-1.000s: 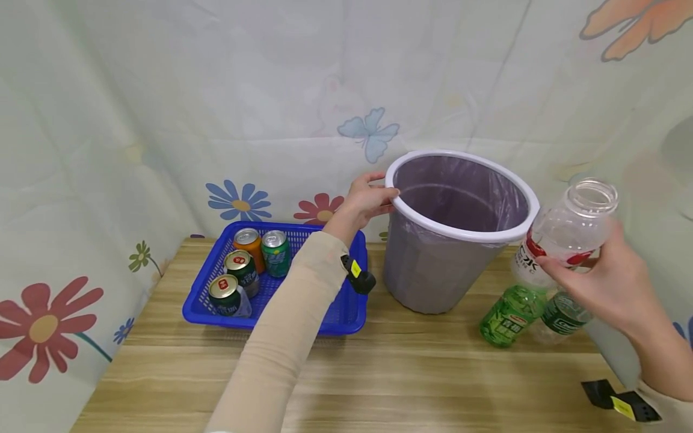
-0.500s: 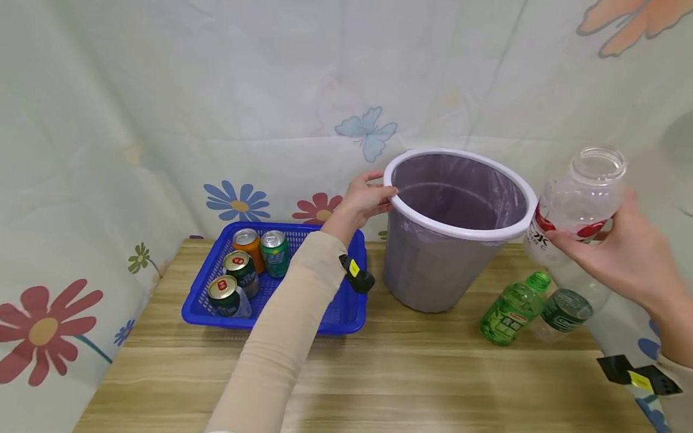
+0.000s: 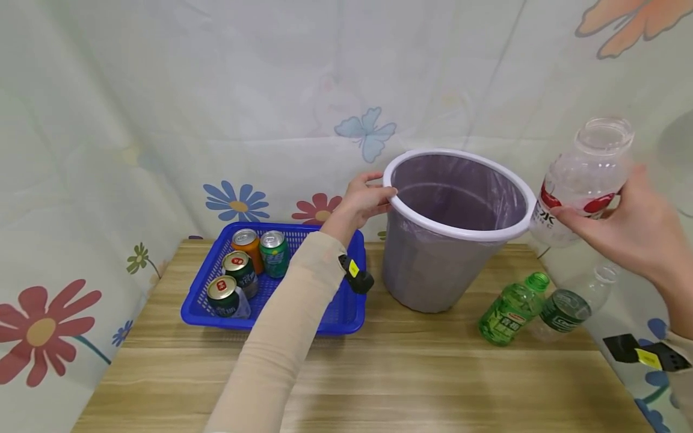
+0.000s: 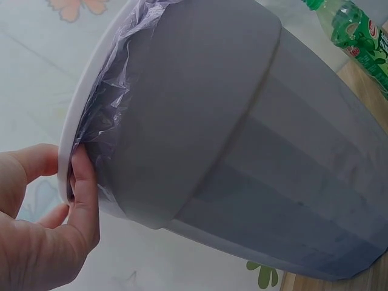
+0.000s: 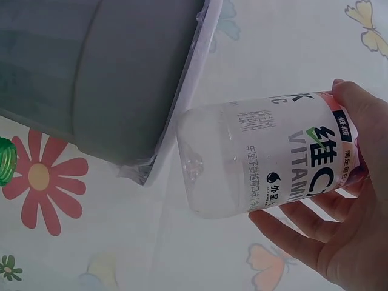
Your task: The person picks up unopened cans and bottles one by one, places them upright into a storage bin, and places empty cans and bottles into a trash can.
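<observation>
A grey trash can (image 3: 433, 264) with a white rim and a thin plastic liner stands on the wooden table. My left hand (image 3: 364, 197) pinches the left side of its rim, thumb and fingers on opposite sides, as the left wrist view also shows. In my right hand (image 3: 639, 231) is a clear, wide-mouthed plastic bottle (image 5: 260, 157) with a white and red label. That bottle is raised just right of the rim, its uncapped mouth tilted up and to the right. Below it on the table stand a green plastic bottle (image 3: 511, 313) and a clear bottle with a dark green label (image 3: 565, 310).
Left of the trash can lies a blue plastic basket (image 3: 325, 329) holding several drink cans (image 3: 276, 252). A flower-printed curtain (image 3: 260, 108) hangs behind the table and along both sides. The wooden table (image 3: 400, 379) reaches toward me in front.
My right hand has lifted the clear bottle up and slightly right, away from the two bottles on the table. My left hand stays on the rim.
</observation>
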`<state>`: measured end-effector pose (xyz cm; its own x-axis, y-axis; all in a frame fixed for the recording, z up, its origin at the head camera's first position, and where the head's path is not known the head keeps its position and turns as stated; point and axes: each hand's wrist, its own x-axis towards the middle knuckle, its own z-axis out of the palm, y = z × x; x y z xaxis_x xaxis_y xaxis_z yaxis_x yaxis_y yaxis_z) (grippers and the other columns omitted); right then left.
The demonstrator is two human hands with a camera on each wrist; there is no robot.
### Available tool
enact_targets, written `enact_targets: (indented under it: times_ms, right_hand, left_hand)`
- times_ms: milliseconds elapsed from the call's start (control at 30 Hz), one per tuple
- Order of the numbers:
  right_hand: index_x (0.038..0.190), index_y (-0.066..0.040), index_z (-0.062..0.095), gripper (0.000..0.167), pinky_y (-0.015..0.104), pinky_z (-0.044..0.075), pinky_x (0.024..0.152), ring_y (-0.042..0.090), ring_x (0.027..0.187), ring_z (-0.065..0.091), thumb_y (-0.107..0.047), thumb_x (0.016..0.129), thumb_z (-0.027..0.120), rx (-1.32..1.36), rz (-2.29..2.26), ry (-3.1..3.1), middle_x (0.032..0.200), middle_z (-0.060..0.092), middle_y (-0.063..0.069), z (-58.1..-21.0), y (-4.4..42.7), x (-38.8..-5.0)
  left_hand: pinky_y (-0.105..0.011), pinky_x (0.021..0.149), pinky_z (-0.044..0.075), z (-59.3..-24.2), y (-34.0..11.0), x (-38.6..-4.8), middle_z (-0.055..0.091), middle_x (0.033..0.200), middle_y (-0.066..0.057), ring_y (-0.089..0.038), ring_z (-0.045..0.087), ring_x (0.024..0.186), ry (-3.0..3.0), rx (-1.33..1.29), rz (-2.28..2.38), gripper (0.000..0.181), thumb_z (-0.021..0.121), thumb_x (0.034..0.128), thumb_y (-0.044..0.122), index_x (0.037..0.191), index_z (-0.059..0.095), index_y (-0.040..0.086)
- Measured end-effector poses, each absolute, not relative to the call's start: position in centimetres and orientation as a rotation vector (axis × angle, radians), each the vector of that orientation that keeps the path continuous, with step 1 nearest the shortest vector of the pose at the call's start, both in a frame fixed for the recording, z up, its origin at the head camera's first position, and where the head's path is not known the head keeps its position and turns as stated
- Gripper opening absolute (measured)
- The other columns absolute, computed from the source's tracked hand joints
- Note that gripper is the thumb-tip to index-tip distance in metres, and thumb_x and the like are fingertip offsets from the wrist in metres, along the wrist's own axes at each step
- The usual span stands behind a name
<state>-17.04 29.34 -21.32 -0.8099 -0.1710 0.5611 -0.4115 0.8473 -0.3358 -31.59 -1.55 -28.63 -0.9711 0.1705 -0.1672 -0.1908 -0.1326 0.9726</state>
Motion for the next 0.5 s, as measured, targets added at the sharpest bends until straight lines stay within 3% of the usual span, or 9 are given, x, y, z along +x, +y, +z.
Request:
enact_targets:
  times_ms: [333,500]
  right_hand:
    - [0.135,-0.021,0.039,0.076,0.000,0.036,0.057,-0.006,0.086,0.040,-0.009,0.071,0.077,0.481,0.542,-2.494,0.112,0.048,0.006,-20.0,29.0,-18.5]
    - [0.136,-0.017,0.035,0.075,0.005,0.034,0.054,0.004,0.084,0.042,-0.015,0.072,0.077,0.427,0.530,-2.540,0.114,0.048,0.014,-19.8,29.0,-19.3]
  left_hand:
    - [-0.028,0.072,0.056,-28.4,-1.4,-31.6,0.060,0.109,-0.011,-0.017,0.064,0.077,1.886,-0.009,2.192,0.052,0.065,0.0836,0.004,0.130,0.043,0.013]
    - [-0.028,0.072,0.056,-28.4,-1.4,-31.6,0.060,0.110,-0.011,-0.017,0.064,0.077,1.884,-0.012,2.190,0.053,0.065,0.0834,0.004,0.130,0.043,0.013]
